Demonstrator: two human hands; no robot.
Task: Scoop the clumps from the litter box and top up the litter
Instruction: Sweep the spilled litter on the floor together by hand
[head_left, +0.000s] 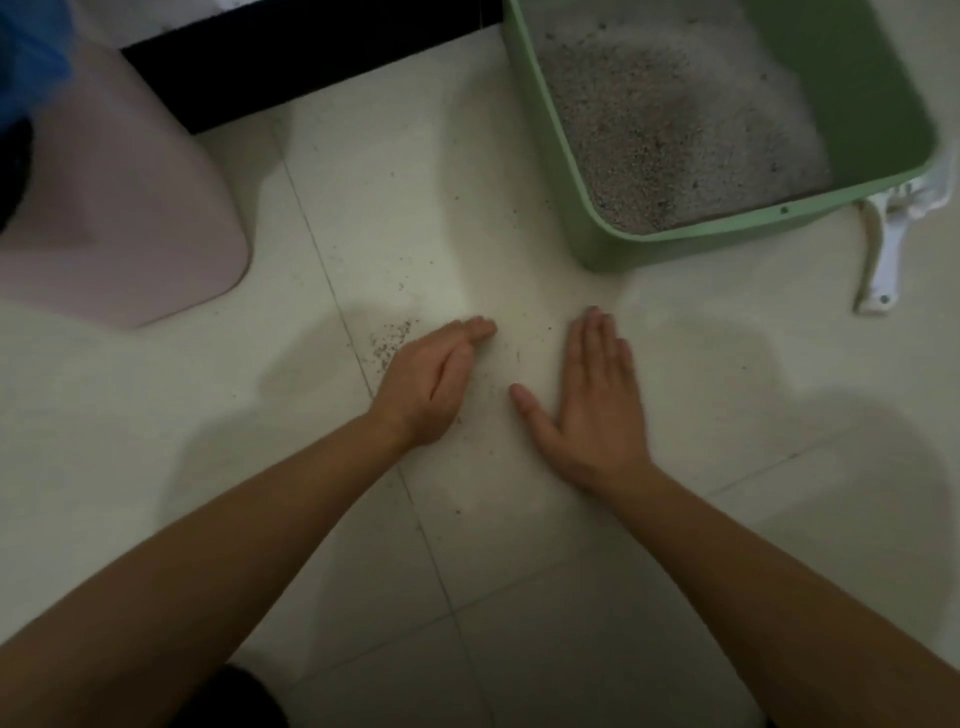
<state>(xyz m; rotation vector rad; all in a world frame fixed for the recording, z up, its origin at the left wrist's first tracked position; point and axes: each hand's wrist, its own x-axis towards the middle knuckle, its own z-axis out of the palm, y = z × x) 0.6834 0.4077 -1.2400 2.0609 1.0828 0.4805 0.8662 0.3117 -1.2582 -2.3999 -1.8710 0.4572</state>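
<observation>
A green litter box (597, 228) stands on the tiled floor at the upper right, holding grey litter (670, 124). A white scoop (883, 249) lies on the floor beside the box's right corner. Spilled litter grains (389, 343) are scattered on the tiles in front of the box. My left hand (431, 384) rests on its edge on the floor, fingers together, right beside the small pile of grains. My right hand (592, 400) lies flat on the tile, palm down, thumb spread. Neither hand holds anything.
A pink bin (130, 223) with a blue bag (31, 57) in it stands at the left. A dark furniture base (311, 62) runs along the top. Pale floor tiles (519, 597) fill the foreground.
</observation>
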